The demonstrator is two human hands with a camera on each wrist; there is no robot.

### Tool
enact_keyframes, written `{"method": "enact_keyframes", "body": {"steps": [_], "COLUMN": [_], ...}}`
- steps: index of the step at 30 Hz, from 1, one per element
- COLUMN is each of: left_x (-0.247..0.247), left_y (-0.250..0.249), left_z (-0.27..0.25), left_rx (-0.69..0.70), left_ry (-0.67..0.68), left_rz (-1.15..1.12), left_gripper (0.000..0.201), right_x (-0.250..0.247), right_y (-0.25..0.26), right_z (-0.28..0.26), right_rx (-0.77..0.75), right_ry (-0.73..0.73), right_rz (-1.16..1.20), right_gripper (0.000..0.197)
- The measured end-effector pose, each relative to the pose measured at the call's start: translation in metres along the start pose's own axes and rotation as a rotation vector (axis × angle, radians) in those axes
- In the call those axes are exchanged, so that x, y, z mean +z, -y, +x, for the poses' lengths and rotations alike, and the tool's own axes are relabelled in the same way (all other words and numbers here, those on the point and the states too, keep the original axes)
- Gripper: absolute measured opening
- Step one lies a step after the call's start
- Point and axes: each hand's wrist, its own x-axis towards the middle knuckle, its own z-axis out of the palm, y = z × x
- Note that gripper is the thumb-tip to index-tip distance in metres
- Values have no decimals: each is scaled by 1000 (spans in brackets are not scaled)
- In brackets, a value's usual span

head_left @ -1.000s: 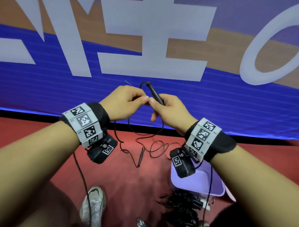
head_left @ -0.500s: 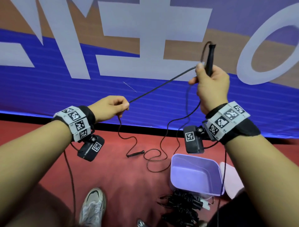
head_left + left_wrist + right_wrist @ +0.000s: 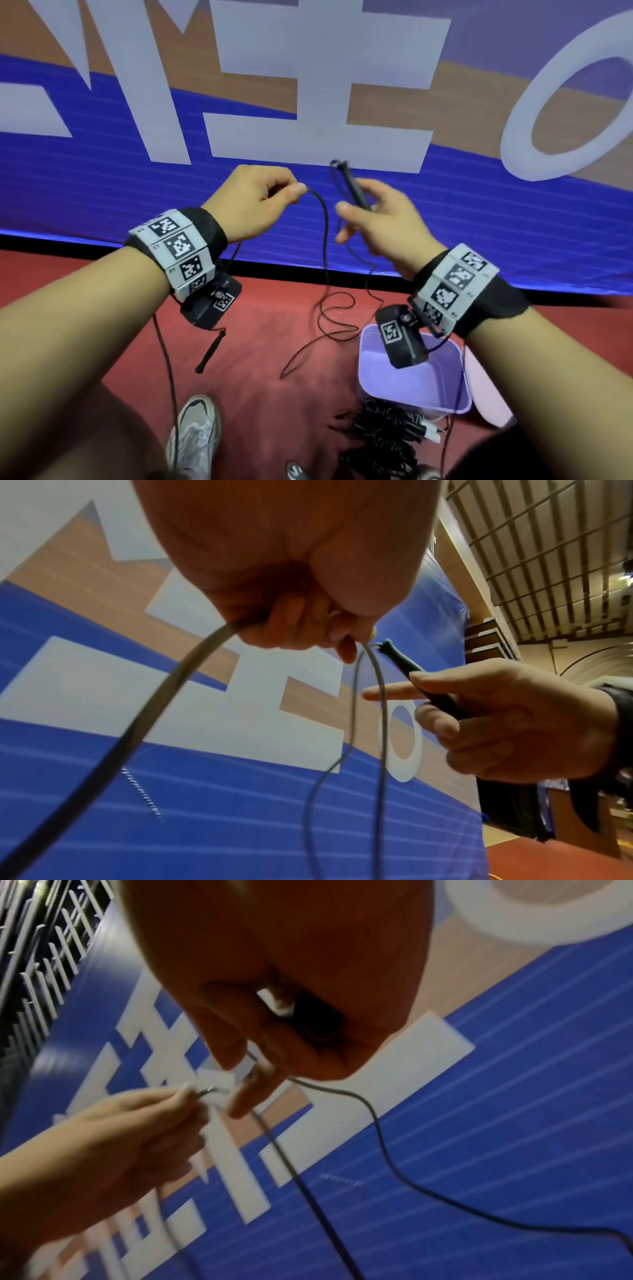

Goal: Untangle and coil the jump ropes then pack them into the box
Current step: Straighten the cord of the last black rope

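Note:
My left hand (image 3: 263,198) pinches the thin black rope (image 3: 324,240) between thumb and forefinger at chest height. Close beside it my right hand (image 3: 373,222) grips one black handle (image 3: 354,186) of the same rope, tip pointing up and away, with the forefinger stretched out. From both hands the rope hangs down and lies in loose loops (image 3: 334,318) on the red floor. The other handle (image 3: 209,351) lies on the floor below my left wrist. In the left wrist view the rope (image 3: 380,723) drops from my fingertips next to the held handle (image 3: 411,669).
An open lilac box (image 3: 445,394) stands on the floor at lower right, its lid (image 3: 486,394) beside it. A tangled heap of black jump ropes (image 3: 383,442) lies in front of the box. My shoe (image 3: 195,431) is at the bottom. A blue banner wall (image 3: 102,192) rises close ahead.
My right hand, raised high and apart half a second ago, has come back down next to the left hand. The floor handle has shifted left and now lies slanted.

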Motion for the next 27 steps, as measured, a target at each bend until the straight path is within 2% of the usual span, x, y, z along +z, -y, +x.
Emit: {"method": "enact_keyframes", "body": {"steps": [2, 4, 6, 10, 14, 17, 22, 24, 25, 27], "left_x": [3, 3, 1, 3, 8, 9, 12, 14, 15, 14], "left_y": [-7, -10, -5, 18, 59, 89, 108, 102, 96, 77], "left_z": [1, 1, -1, -12, -27, -40, -49, -47, -45, -39], "left_rx": [17, 6, -40, -190, -309, -403, -489, -495, -493, -448], "left_ry": [7, 13, 77, 360, 488, 562, 378, 302, 256, 184], "left_rz": [-21, -35, -72, -118, 11, -23, -198, -192, -174, -133], "left_gripper": [27, 28, 31, 34, 34, 34, 35, 37, 37, 38], "right_x": [18, 26, 26, 10, -20, -53, -72, -70, -68, -60], "right_y": [-3, -5, -3, 7, 16, 19, 2, -3, -5, -6], "right_z": [-5, -4, 0, 7, 16, 21, 24, 27, 27, 24], "right_rx": [-5, -20, -42, -104, -156, -178, -92, -12, 19, 52], "right_ry": [117, 109, 30, -157, -418, -572, -601, -577, -548, -450], "right_rz": [-72, -140, -118, -15, 146, 267, 178, 125, 102, 63], "right_gripper": [21, 20, 22, 25, 25, 23, 20, 10, 12, 29]}}
